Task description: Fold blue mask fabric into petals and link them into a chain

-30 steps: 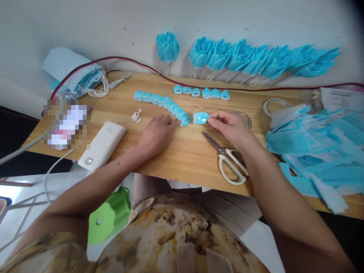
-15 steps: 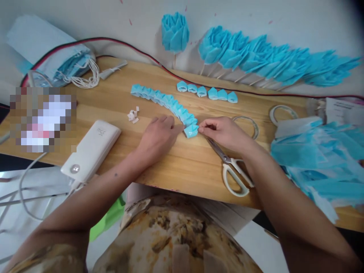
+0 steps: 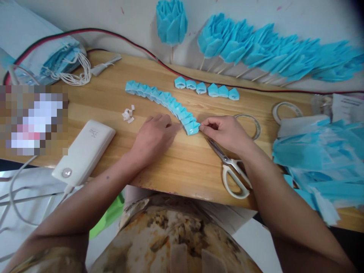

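A curved row of folded light-blue petals (image 3: 167, 99) runs diagonally over the wooden table. At its near right end, the thumb and index finger of my right hand (image 3: 223, 131) pinch the corner of the last petal (image 3: 192, 128). My left hand (image 3: 153, 136) rests on the table just left of that petal, slightly blurred, its index finger stretched towards it and holding nothing. I cannot tell whether that fingertip touches the petal. White-handled scissors (image 3: 227, 160) lie under and beside my right hand, and a roll of tape (image 3: 257, 131) sits partly behind it.
Several small blue folded rings (image 3: 201, 88) line up farther back. Blue flowers on sticks (image 3: 172, 22) lean against the wall. Blue cut sheets (image 3: 318, 151) pile at the right, near another tape roll (image 3: 277, 112). A white power bank (image 3: 85, 151) and white scraps (image 3: 128, 114) lie left.
My left hand has drawn slightly left, away from the last petal. The right hand keeps its pinch at the corner. The whole view has shifted a little.
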A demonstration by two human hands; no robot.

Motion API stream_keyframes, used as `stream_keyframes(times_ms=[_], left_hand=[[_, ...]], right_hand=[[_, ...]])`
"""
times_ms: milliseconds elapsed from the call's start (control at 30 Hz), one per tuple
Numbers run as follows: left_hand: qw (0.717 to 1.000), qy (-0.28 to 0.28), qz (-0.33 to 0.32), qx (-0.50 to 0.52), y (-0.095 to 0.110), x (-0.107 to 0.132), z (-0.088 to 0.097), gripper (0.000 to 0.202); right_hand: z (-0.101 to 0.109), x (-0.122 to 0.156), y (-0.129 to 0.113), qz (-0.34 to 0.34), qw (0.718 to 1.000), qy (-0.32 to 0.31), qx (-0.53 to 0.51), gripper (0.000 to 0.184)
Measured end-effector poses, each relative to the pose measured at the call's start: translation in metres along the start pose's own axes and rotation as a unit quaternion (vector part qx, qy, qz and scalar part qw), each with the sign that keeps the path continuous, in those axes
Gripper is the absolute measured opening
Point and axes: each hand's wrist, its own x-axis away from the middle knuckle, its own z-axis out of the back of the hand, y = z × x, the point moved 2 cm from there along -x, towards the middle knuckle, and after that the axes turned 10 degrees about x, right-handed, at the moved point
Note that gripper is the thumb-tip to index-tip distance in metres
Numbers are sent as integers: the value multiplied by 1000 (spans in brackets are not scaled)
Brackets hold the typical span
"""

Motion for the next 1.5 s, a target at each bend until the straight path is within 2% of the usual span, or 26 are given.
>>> stream_keyframes(times_ms=[200,433,733,900,1000,1033,1100,1167,1200,1333,1500], left_hand=[[997,53,-25,51,-2,5,-2,40],[999,18,-33,20,0,0,-7,44],[1000,-17,-9,-21,5,-6,-8,39],[999,-29,-4,-14,7,-7,-5,42],[1000,-24,-4,-11,7,-7,-6,41],[1000,-23,-3,-11,7,-6,-6,40],[1000,-24,1,-13,7,-6,-7,40],[1000,-25,4,-16,7,-6,-7,40],[1000,-24,3,-17,7,-6,-7,40],[1000,-14,-6,-17,8,-6,-6,40],[1000,-19,-11,-13,7,-6,-5,41]], right_hand=[[0,1,-1,-16,1000,2,9,18],[1,1,-2,-16,1000,13,21,17],[-1,4,-4,-22,999,24,20,15],[10,6,7,1,999,-8,-44,16],[18,10,12,-11,996,66,-67,23],[19,11,11,5,993,104,-54,24],[17,12,4,92,981,170,-4,28],[8,12,-4,191,962,188,53,37],[3,11,-7,219,955,182,78,40],[-12,6,-9,214,955,146,146,40],[-16,5,-9,195,957,142,162,46]])
